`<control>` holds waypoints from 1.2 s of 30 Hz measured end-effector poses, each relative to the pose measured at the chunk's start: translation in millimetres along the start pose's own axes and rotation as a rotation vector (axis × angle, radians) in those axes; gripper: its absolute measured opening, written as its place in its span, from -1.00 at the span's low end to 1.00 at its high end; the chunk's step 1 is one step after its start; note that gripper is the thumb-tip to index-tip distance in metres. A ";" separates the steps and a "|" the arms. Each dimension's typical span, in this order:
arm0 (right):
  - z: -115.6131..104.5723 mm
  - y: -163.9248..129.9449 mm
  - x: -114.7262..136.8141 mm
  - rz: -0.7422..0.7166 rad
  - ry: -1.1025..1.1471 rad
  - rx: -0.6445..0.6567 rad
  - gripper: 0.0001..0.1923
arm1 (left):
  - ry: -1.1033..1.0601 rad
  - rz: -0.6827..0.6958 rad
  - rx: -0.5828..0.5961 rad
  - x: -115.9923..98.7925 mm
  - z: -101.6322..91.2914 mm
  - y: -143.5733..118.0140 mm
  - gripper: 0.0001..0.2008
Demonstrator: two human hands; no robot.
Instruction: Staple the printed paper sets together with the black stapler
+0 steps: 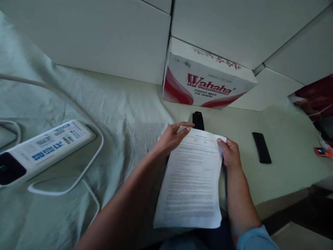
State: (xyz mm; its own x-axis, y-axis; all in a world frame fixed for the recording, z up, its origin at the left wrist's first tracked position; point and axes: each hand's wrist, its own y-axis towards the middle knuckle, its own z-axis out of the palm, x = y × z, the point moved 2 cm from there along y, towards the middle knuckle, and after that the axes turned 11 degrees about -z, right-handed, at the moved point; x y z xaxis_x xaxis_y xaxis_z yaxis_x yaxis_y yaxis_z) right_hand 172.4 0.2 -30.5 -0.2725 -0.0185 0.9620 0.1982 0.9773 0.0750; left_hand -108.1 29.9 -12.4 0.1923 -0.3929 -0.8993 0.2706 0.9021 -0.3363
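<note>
A printed sheet of paper is held up over the near edge of the desk, top corners pinched from both sides. The left hand is closed on the upper left corner, fingers curled over the top edge, thumb tucked behind. The right hand is closed on the right edge near the top, thumb laid flat on the printed face. The lower half of the page hangs free toward the lap, so it looks like one sheet or a thin stack, hard to tell which.

Judging by the grip, the page is being squared up or readied for the black stapler seen just behind the top edge. For that to go well, the corners would best be kept level and the grip kept light so nothing gets creased.

Further out, a black phone is lying flat to the right, a Wahaha box is pushed against the wall, and a white power strip with its cable sits on the crumpled cloth at left.
</note>
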 end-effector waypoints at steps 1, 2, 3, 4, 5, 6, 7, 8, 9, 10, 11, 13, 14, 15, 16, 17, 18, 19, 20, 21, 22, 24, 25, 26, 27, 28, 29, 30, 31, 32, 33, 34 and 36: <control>-0.5 0.8 0.2 -0.018 -0.058 0.023 -0.58 | 0.054 0.005 0.007 0.5 -0.4 1.3 -0.70; -1.0 1.7 0.9 -0.047 -0.116 0.040 -0.57 | 0.108 0.010 0.009 1.3 -1.0 2.7 -0.72; -1.4 2.5 1.9 -0.084 -0.169 0.048 -0.56 | 0.154 0.013 0.006 2.2 -1.5 4.1 -0.72; -1.7 3.2 3.0 -0.123 -0.212 0.044 -0.53 | 0.191 0.011 0.000 3.2 -2.0 5.4 -0.71; -1.9 3.8 4.2 -0.161 -0.243 0.032 -0.50 | 0.221 0.007 -0.009 4.0 -2.4 6.4 -0.70; -1.9 4.1 5.1 -0.192 -0.263 0.021 -0.49 | 0.248 0.000 -0.019 4.7 -2.8 7.2 -0.69; -1.8 4.3 5.7 -0.212 -0.276 0.019 -0.51 | 0.281 -0.009 -0.029 5.2 -2.9 7.8 -0.69; -1.6 4.4 5.9 -0.224 -0.285 0.022 -0.54 | 0.322 -0.019 -0.039 5.5 -3.0 8.1 -0.68; -1.5 4.5 5.8 -0.225 -0.296 0.035 -0.58 | 0.373 -0.029 -0.049 5.7 -2.9 8.2 -0.68; -1.7 4.7 5.4 -0.217 -0.309 0.054 -0.62 | 0.434 -0.035 -0.056 5.7 -2.7 8.1 -0.67; -2.2 4.9 4.8 -0.203 -0.325 0.076 -0.64 | 0.500 -0.036 -0.062 5.5 -2.4 7.9 -0.67; -4.5 5.5 3.2 -0.163 -0.353 0.116 -0.65 | 0.617 -0.020 -0.082 4.7 -1.2 7.4 -0.65; -5.9 5.9 2.4 -0.142 -0.361 0.134 -0.64 | 0.665 -0.010 -0.098 4.1 -0.5 7.0 -0.64; -7.5 6.3 1.5 -0.121 -0.366 0.145 -0.63 | 0.706 -0.004 -0.119 3.5 0.5 6.7 -0.61; -8.9 6.7 0.8 -0.101 -0.366 0.150 -0.62 | 0.743 -0.005 -0.140 3.0 1.6 6.4 -0.59; -10.0 7.1 0.1 -0.084 -0.366 0.150 -0.61 | 0.781 -0.008 -0.157 2.6 2.9 6.1 -0.58; -10.6 7.4 -0.4 -0.071 -0.367 0.145 -0.60 | 0.820 -0.012 -0.168 2.3 4.5 5.8 -0.58; -10.8 7.6 -0.7 -0.064 -0.371 0.140 -0.60 | 0.859 -0.015 -0.176 2.0 6.2 5.5 -0.59; -10.4 7.7 -0.8 -0.061 -0.377 0.135 -0.60 | 0.897 -0.017 -0.184 1.8 7.8 5.3 -0.60; -9.6 7.6 -0.5 -0.062 -0.385 0.132 -0.61 | 0.933 -0.017 -0.192 1.6 9.3 5.0 -0.62; -8.5 7.5 -0.1 -0.064 -0.396 0.132 -0.61 | 0.968 -0.016 -0.198 1.6 10.6 4.9 -0.63; -6.5 7.0 1.4 -0.078 -0.422 0.130 -0.62 | 1.041 -0.006 -0.198 1.9 12.8 4.6 -0.66; -5.9 6.8 2.2 -0.090 -0.436 0.128 -0.63 | 1.075 0.001 -0.197 2.1 13.5 4.5 -0.66; -5.5 6.7 2.8 -0.106 -0.450 0.127 -0.63 | 1.105 0.004 -0.197 2.4 14.1 4.4 -0.66; -5.4 6.8 3.0 -0.122 -0.463 0.124 -0.64 | 1.127 0.005 -0.202 2.5 14.3 4.2 -0.66; -5.4 7.1 2.8 -0.139 -0.477 0.118 -0.63 | 1.139 0.001 -0.212 2.7 14.2 4.1 -0.66; -5.5 7.7 2.3 -0.155 -0.487 0.111 -0.63 | 1.144 -0.009 -0.224 2.8 13.9 4.0 -0.66; -5.5 8.5 1.4 -0.168 -0.494 0.106 -0.63 | 1.146 -0.021 -0.231 2.9 13.6 3.9 -0.66; -5.1 9.5 0.3 -0.181 -0.498 0.102 -0.63 | 1.146 -0.031 -0.236 3.0 13.3 3.8 -0.67; -4.6 10.7 -0.6 -0.193 -0.503 0.099 -0.62 | 1.147 -0.040 -0.239 3.0 13.1 3.8 -0.67; -3.8 11.9 -1.0 -0.202 -0.509 0.098 -0.62 | 1.148 -0.047 -0.242 3.1 12.9 3.8 -0.67; -3.1 13.0 -0.7 -0.212 -0.520 0.096 -0.62 | 1.147 -0.053 -0.245 3.0 12.9 3.9 -0.66; -2.3 14.3 4.0 -0.265 -0.559 0.080 -0.63 | 1.144 -0.062 -0.252 2.7 13.0 4.0 -0.66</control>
State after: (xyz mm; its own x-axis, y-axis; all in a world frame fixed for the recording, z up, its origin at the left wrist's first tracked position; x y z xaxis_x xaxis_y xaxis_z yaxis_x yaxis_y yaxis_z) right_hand 176.4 13.6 -25.0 -0.7590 -0.1706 0.6284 -0.0091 0.9678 0.2517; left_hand -94.2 30.1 -12.5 -0.8098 -0.1632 -0.5635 0.0309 0.9473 -0.3189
